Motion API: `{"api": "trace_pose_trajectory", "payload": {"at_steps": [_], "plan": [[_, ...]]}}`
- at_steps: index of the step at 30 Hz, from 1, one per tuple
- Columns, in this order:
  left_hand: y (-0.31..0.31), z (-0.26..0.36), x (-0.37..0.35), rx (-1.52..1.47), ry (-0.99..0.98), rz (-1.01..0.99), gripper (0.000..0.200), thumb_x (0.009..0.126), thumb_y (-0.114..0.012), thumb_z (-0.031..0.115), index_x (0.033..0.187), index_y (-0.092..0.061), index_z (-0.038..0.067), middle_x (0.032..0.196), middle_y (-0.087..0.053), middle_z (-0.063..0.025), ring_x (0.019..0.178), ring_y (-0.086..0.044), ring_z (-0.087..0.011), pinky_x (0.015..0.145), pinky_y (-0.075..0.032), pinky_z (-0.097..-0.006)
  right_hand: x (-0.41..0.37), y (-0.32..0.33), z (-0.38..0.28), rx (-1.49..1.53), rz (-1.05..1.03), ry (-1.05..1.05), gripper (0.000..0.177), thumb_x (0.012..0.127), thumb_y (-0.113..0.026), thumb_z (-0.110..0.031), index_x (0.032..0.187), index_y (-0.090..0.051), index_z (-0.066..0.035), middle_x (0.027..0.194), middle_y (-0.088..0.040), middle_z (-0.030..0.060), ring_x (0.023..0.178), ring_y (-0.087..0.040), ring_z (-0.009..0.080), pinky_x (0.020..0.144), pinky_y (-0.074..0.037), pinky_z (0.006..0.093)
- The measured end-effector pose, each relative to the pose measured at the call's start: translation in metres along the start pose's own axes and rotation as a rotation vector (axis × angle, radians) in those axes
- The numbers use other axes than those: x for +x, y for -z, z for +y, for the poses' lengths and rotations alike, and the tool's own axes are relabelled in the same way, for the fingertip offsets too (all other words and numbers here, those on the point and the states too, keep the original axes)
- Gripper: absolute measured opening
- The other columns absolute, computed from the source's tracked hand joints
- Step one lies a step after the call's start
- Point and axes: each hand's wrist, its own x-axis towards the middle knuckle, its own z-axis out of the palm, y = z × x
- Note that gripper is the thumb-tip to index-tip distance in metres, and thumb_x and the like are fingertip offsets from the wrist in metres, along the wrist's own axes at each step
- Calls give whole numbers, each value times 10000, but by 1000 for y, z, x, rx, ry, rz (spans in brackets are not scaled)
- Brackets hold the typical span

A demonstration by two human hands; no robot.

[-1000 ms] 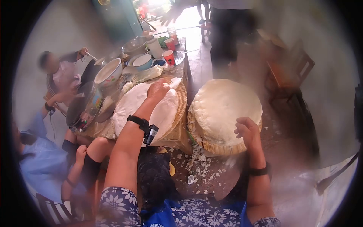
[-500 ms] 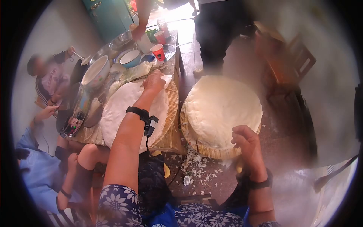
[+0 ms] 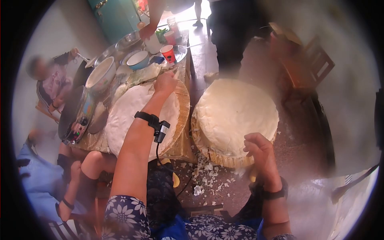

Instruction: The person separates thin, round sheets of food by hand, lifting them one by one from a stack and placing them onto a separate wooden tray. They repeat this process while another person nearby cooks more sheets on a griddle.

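Note:
My left hand [image 3: 165, 83] is closed at the far edge of a broad, pinkish-white sheet of dough [image 3: 132, 116], its wrist bent down. What its fingers grip is hidden. The sheet lies on a round woven straw mat [image 3: 183, 104] on the table. To the right, a thick, round, creamy-white slab of dough [image 3: 236, 114] rests on a second straw mat [image 3: 216, 159]. My right hand [image 3: 259, 150] hovers by the near right edge of this slab, fingers loosely curled and apart, with nothing seen in them.
A floral basin [image 3: 101, 74], a blue bowl [image 3: 138, 60], red paper cups [image 3: 168, 53] and a round electric pan [image 3: 78, 124] crowd the table. White scraps [image 3: 208, 176] litter the floor. People sit at left; another person's hand [image 3: 148, 32] reaches in at the back. A wooden chair [image 3: 318, 64] stands right.
My left hand has shifted slightly and the white flap beside its fingers no longer shows. My right hand stays nearly still. The seated person's raised hand at left has dropped.

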Motion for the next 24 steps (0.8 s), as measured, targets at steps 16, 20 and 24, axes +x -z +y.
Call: {"api": "trace_pose_trajectory", "payload": {"at_steps": [16,20,24], "plan": [[11,-60,-36,-1504,448,19,335,836,-545,106,1115,-476,-66,1031,-516,-230,888,-601,-358,695,-520,-437,-1,-6,3,-20,-20,16,151,847,-576,-91,987,-593,-35,795,-591,-10,697,-555,68,594,-450,215],[11,-58,-46,-1582,501,-25,392,849,-532,90,1188,-419,-70,1191,-398,-268,1032,-523,-412,764,-511,-515,-1,-7,2,-21,-18,10,153,848,-577,-97,987,-593,-34,795,-591,-10,696,-553,69,593,-448,216],[22,-54,-52,-1556,455,42,374,843,-548,95,1157,-432,-71,1116,-462,-245,991,-562,-397,758,-526,-496,-1,-7,1,-20,-20,12,153,848,-577,-97,987,-593,-35,790,-587,-13,695,-553,68,592,-443,214]]}}
